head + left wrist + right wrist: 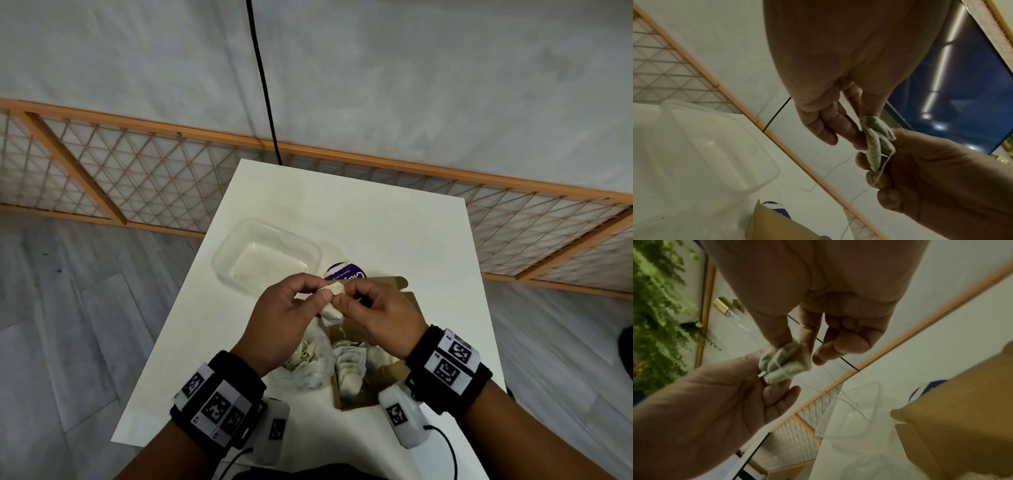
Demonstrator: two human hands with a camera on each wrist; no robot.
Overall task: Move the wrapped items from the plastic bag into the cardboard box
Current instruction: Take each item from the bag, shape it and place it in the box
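Wrapped item (331, 301) pinched between both grips

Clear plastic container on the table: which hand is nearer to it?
Left. The left hand hovers just beside the clear plastic container; the right hand is farther, above the cardboard box.

Bag (308, 363): we see it on the counter (394, 219), touching the box's left side.
Box (356, 401): on the counter, wrapped items (349, 366) inside.
Tub (263, 255): behind the bag.
Hands: ours, above bag and box.
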